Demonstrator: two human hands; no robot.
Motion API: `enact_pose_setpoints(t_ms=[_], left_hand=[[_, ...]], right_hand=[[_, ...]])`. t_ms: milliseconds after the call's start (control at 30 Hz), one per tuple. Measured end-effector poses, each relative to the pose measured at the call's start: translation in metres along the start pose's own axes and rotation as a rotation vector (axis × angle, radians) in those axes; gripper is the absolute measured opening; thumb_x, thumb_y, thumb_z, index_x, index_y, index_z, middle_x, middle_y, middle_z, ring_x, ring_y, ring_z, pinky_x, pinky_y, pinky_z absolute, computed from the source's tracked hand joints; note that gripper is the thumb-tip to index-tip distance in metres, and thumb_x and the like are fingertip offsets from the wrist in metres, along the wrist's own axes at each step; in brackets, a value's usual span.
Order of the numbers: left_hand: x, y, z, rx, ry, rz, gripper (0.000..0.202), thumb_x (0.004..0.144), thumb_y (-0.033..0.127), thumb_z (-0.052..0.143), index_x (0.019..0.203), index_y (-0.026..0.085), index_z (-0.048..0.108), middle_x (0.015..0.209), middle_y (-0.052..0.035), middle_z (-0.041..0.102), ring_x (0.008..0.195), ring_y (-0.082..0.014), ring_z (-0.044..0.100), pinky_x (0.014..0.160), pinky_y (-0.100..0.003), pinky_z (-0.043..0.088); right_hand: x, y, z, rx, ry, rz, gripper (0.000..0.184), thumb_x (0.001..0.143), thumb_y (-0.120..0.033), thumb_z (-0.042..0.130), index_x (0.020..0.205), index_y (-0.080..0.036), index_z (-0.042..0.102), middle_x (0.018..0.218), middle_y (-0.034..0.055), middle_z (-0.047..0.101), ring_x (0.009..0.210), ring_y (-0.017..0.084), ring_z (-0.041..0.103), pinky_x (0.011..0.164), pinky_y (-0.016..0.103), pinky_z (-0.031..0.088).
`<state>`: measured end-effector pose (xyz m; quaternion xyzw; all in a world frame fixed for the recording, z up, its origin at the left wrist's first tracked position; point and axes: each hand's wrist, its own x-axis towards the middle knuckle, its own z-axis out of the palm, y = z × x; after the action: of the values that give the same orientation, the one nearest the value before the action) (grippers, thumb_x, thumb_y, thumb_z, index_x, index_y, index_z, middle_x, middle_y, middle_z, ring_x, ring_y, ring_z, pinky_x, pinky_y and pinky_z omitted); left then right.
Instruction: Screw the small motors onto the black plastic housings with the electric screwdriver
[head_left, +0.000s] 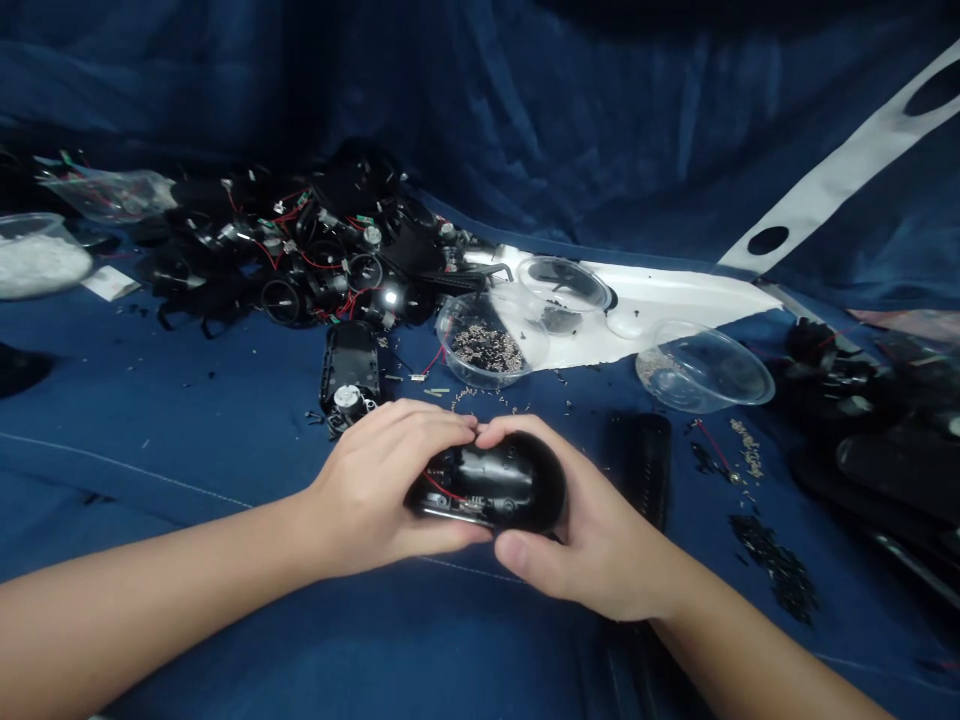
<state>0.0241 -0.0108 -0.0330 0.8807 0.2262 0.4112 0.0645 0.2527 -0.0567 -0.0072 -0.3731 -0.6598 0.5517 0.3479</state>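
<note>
Both my hands grip a glossy black rounded plastic housing [517, 480] above the blue cloth. My left hand [390, 480] wraps its left end, thumb along the near edge. Around the right end curls my right hand [585, 540], its thumb at the near side and its fingers over the top. A red wire and small metal parts show inside the housing's open side. Its underside is hidden. Just behind my left hand lies a black casing [350, 360] with a round white motor-like part [349, 398] at its near end.
A heap of black parts with red wires [322, 250] spreads across the back left. Clear tubs hold small screws [487, 345], and another clear tub [705, 370] stands to the right. Small black pieces [776, 570] and a dark machine-like object [885, 470] lie at right.
</note>
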Motion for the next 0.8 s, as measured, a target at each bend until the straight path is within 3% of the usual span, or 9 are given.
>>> enact_pose_setpoints(t_ms=[200, 333, 500, 567, 633, 733, 800], left_hand=[[0.003, -0.021, -0.011, 0.135, -0.056, 0.112, 0.081, 0.080, 0.060, 0.080, 0.141, 0.015, 0.050, 0.130, -0.0201, 0.071, 0.118, -0.0333, 0.070, 0.094, -0.049, 0.059], [0.003, -0.029, -0.019, 0.285, -0.154, 0.089, 0.078, 0.087, 0.047, 0.076, 0.148, 0.013, 0.043, 0.140, -0.0235, 0.064, 0.124, -0.0359, 0.066, 0.101, -0.054, 0.054], [-0.004, -0.038, -0.021, 0.309, -0.101, 0.091, 0.067, 0.093, 0.041, 0.071, 0.147, 0.013, 0.043, 0.116, -0.0181, 0.072, 0.097, -0.0291, 0.074, 0.077, -0.042, 0.061], [-0.006, -0.043, -0.022, 0.276, -0.049, 0.017, 0.063, 0.092, 0.043, 0.071, 0.144, 0.017, 0.045, 0.110, -0.0138, 0.072, 0.087, -0.0250, 0.074, 0.069, -0.037, 0.062], [-0.005, -0.050, -0.026, 0.205, 0.058, -0.142, 0.064, 0.089, 0.044, 0.074, 0.142, 0.022, 0.047, 0.110, -0.0099, 0.071, 0.080, -0.0206, 0.073, 0.065, -0.032, 0.061], [0.007, -0.068, -0.041, 0.114, 0.321, -0.374, 0.060, 0.087, 0.045, 0.075, 0.137, 0.025, 0.049, 0.110, -0.0072, 0.070, 0.081, -0.0188, 0.072, 0.066, -0.031, 0.060], [0.023, -0.085, -0.059, 0.104, 0.467, -0.459, 0.051, 0.091, 0.047, 0.068, 0.131, 0.023, 0.049, 0.107, -0.0072, 0.070, 0.084, -0.0197, 0.071, 0.069, -0.033, 0.059]], right_hand=[[-0.001, 0.004, 0.003, -0.224, 0.188, -0.079, 0.055, 0.077, -0.022, 0.077, 0.127, -0.029, 0.055, 0.148, 0.0067, 0.057, 0.137, 0.030, 0.056, 0.114, 0.049, 0.047], [-0.003, 0.004, 0.002, -0.250, 0.223, -0.167, 0.060, 0.079, -0.017, 0.075, 0.133, -0.033, 0.053, 0.155, 0.0052, 0.052, 0.143, 0.028, 0.052, 0.118, 0.050, 0.045], [-0.011, 0.007, 0.003, -0.241, 0.164, -0.182, 0.084, 0.083, -0.024, 0.080, 0.154, -0.041, 0.039, 0.164, 0.0028, 0.042, 0.150, 0.029, 0.044, 0.123, 0.050, 0.042], [-0.014, 0.011, 0.005, -0.167, 0.181, -0.162, 0.086, 0.090, -0.031, 0.076, 0.160, -0.044, 0.028, 0.166, 0.0039, 0.037, 0.148, 0.030, 0.045, 0.117, 0.048, 0.050], [-0.015, 0.015, 0.007, -0.118, 0.228, -0.161, 0.081, 0.096, -0.034, 0.069, 0.161, -0.047, 0.023, 0.168, 0.0055, 0.033, 0.142, 0.030, 0.051, 0.107, 0.047, 0.058], [-0.012, 0.019, 0.008, -0.143, 0.292, -0.128, 0.070, 0.100, -0.034, 0.062, 0.159, -0.046, 0.026, 0.166, 0.0078, 0.032, 0.133, 0.029, 0.057, 0.100, 0.048, 0.062], [-0.010, 0.019, 0.009, -0.181, 0.300, -0.087, 0.065, 0.100, -0.033, 0.061, 0.157, -0.043, 0.030, 0.164, 0.0092, 0.035, 0.130, 0.029, 0.057, 0.100, 0.050, 0.062]])
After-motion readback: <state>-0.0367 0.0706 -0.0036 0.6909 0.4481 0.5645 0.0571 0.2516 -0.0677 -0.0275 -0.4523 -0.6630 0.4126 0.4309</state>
